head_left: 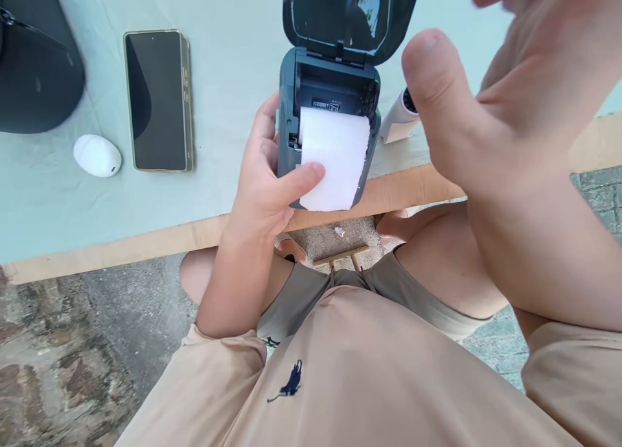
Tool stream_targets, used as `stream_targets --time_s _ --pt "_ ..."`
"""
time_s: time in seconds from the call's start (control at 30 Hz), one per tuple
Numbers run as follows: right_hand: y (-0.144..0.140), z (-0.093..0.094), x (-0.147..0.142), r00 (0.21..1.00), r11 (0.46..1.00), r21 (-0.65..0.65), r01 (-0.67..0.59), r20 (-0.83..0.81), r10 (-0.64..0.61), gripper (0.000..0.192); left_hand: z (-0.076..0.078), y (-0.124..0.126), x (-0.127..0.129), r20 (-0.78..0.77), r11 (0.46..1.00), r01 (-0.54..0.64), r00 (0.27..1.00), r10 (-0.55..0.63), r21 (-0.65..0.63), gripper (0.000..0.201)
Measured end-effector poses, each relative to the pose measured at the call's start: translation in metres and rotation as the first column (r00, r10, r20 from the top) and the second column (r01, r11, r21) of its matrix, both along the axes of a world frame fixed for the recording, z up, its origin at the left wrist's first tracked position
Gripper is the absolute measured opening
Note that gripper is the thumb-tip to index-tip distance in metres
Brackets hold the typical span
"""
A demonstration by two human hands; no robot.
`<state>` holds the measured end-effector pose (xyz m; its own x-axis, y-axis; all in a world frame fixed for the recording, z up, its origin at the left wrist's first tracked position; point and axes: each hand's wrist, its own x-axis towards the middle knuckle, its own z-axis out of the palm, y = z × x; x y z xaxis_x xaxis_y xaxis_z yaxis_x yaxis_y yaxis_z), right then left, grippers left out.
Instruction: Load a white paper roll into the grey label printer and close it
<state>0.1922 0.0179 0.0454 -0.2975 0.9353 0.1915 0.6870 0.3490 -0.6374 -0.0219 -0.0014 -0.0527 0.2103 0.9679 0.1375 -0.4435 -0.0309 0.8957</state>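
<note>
Clamping the dark printer [335, 84] at its left side, the left hand [265, 184] lays its thumb on the white paper roll [337, 149], just right of the grip. Printer's long axis runs outward to the raised lid [330, 22]; the right hand [510, 110], farther right, appears empty, though partly cropped.

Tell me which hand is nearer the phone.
Left. The left hand holds the printer, right of the phone; the right hand is raised farther right, beyond the printer.
</note>
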Motion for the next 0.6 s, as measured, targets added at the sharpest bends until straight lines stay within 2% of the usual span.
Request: stream_targets --time_s 0.07,0.1,0.2,0.3,0.4,0.5,0.6 --pt "-0.004 0.002 0.004 0.992 0.985 0.135 0.111 -0.077 -0.101 0.042 -0.002 0.001 0.000 -0.003 1.000 0.004 1.000 -0.004 0.002 0.063" --pt "-0.006 0.002 0.004 0.990 0.978 0.171 0.116 -0.095 -0.101 0.037 -0.002 0.001 0.000 -0.013 1.000 -0.001 1.000 0.001 -0.016 0.063" --pt "-0.007 0.002 0.004 0.997 0.972 0.227 -0.067 -0.019 0.073 0.033 -0.004 0.001 0.001 -0.025 0.999 -0.023 0.999 0.023 -0.031 0.068" --pt "-0.004 -0.002 0.003 0.976 0.922 0.320 -0.219 0.075 0.206 0.038 -0.006 0.002 0.003 -0.035 0.999 -0.026 0.999 0.024 -0.039 0.084" --pt "-0.001 -0.007 0.003 0.965 0.915 0.306 -0.262 0.095 0.245 0.043 -0.003 0.001 0.004 -0.051 0.997 -0.027 0.998 0.023 -0.068 0.098" --pt "0.000 -0.011 0.003 0.954 0.913 0.278 -0.298 0.123 0.274 0.036 0.000 0.000 0.003 -0.080 0.996 -0.020 0.997 0.013 -0.087 0.095" --pt "-0.001 -0.010 0.003 0.956 0.921 0.260 -0.291 0.099 0.275 0.032 -0.001 -0.001 0.000 -0.056 0.999 0.046 0.997 -0.047 -0.016 0.088"
